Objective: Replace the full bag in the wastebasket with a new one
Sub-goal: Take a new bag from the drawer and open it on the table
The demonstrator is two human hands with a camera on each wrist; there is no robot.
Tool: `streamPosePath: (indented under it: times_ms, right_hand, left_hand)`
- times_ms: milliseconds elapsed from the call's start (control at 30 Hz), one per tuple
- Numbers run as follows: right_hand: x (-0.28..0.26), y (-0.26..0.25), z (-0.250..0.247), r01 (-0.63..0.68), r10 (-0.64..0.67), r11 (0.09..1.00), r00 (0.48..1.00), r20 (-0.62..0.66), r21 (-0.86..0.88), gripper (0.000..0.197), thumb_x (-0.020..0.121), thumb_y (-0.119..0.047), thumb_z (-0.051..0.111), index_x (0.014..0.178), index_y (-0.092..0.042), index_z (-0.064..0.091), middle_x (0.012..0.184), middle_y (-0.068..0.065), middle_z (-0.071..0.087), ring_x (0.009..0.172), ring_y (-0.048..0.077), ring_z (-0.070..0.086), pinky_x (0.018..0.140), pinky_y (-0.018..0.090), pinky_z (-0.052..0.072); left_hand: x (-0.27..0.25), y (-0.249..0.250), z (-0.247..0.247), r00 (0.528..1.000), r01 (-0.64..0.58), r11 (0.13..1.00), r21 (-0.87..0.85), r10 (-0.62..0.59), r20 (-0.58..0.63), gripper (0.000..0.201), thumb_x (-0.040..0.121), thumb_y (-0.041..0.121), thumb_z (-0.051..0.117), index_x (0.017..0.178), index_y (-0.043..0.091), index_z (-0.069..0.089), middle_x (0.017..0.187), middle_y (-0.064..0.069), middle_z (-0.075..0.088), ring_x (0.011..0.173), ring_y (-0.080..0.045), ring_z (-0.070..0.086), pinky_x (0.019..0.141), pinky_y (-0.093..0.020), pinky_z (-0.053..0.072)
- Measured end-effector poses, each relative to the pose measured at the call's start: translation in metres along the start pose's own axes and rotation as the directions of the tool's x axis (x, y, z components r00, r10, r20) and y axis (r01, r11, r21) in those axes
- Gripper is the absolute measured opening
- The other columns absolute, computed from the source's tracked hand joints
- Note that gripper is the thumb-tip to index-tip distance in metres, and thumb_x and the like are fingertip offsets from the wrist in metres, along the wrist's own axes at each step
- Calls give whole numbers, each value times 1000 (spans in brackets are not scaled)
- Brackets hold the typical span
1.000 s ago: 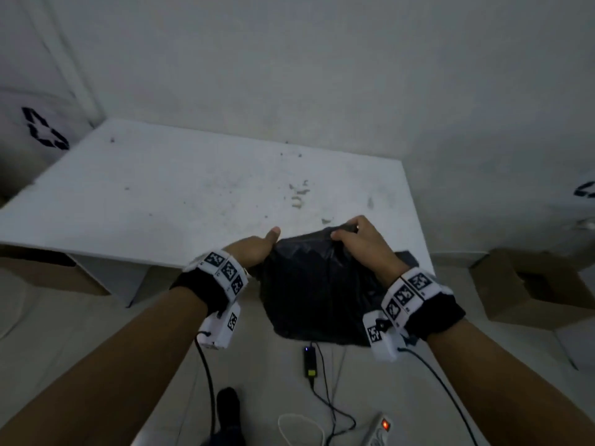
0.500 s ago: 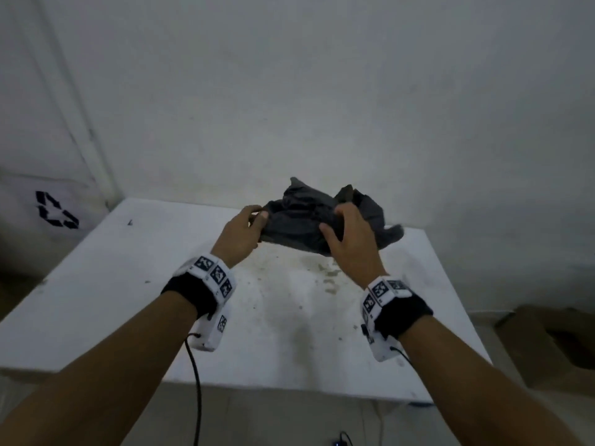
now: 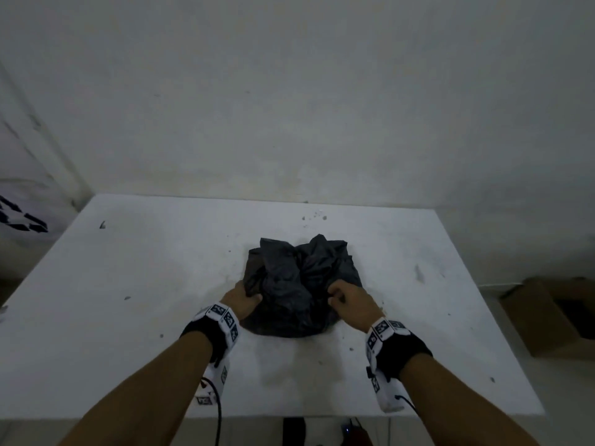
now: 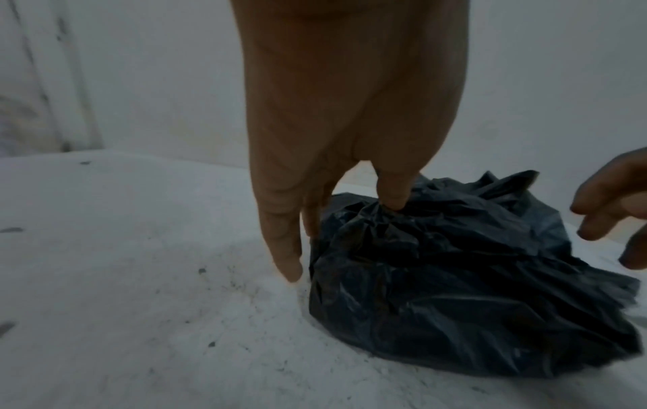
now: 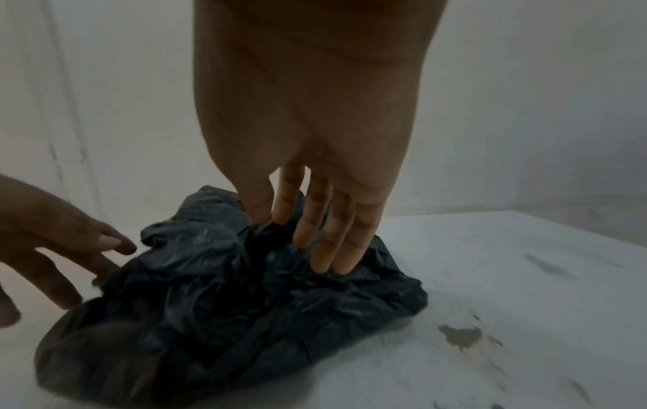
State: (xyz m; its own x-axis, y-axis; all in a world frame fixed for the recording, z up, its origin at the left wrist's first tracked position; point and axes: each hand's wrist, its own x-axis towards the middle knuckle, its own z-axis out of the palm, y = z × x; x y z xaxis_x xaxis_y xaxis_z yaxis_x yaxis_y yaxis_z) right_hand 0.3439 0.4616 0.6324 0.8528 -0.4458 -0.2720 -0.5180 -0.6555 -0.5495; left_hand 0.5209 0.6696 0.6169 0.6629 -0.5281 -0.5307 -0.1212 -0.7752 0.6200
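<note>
A crumpled black plastic bag (image 3: 289,284) lies on the white table (image 3: 145,284), a little right of its middle. My left hand (image 3: 241,300) is at the bag's left edge, thumb over a fold. In the left wrist view that thumb presses into the top of the bag (image 4: 455,276) with other fingers behind the fold and one finger straight beside it. My right hand (image 3: 341,296) is at the bag's right side. Its thumb and first finger dig into a fold of the bag (image 5: 227,304) while the other fingers lie on the plastic. No wastebasket shows in any view.
The table is dusty and stained, and its back edge meets a bare white wall (image 3: 289,107). An open cardboard box (image 3: 553,320) stands on the floor to the right. Cables (image 3: 351,429) lie on the floor under the table's front edge.
The bag, held by both hands over the floor in front of the table, was lifted above the tabletop and now lies on it, with both hands still at its sides.
</note>
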Motion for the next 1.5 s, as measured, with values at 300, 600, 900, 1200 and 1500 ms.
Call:
streamPosePath:
  times_ms: [300, 600, 900, 1200, 1500]
  right_hand:
    - [70, -36, 14, -163, 100, 949, 968, 230, 271, 92, 79, -72, 55, 152, -30, 17, 147, 5, 43, 131, 33, 47, 103, 39, 42]
    - [103, 13, -6, -260, 281, 954, 949, -143, 149, 21, 96, -15, 45, 112, -16, 60, 112, 16, 66, 97, 35, 61, 73, 32, 44]
    - [76, -14, 16, 251, -229, 967, 937, -264, 52, 64, 91, -61, 43, 147, -37, 26, 138, 1, 38, 116, 14, 45, 86, 34, 47]
    - [97, 39, 8, -263, 253, 955, 963, 89, 136, 62, 85, -68, 48, 119, -18, 64, 116, 4, 65, 110, 28, 60, 91, 32, 48]
    - [97, 53, -20, -467, 574, 730, 815, -77, 499, 77, 89, -69, 40, 143, -15, 43, 146, 14, 45, 130, 35, 46, 108, 40, 36]
  left_hand:
    - [44, 16, 17, 959, -281, 947, 156, 280, 27, 31, 97, 13, 52, 126, 12, 62, 159, -6, 17, 142, -25, 29, 110, -25, 27]
    - [60, 7, 30, 977, -63, 869, 491, -46, 207, 62, 96, 62, 22, 152, 40, 7, 160, 12, -9, 149, -19, 7, 116, -56, 8]
    - [74, 21, 45, 994, -35, 873, 486, -21, 108, 74, 93, 67, 25, 149, 39, -14, 162, 3, -7, 149, -25, 6, 112, -56, 25]
    - [75, 22, 38, 994, 19, 795, 606, -81, 75, 67, 96, 62, 26, 153, 35, 3, 162, 9, -2, 149, -26, 5, 114, -63, 0]
    - [73, 28, 38, 986, 69, 832, 551, -141, 90, 78, 86, 77, 6, 152, 37, 7, 160, 15, -3, 149, -24, 4, 113, -63, -7]
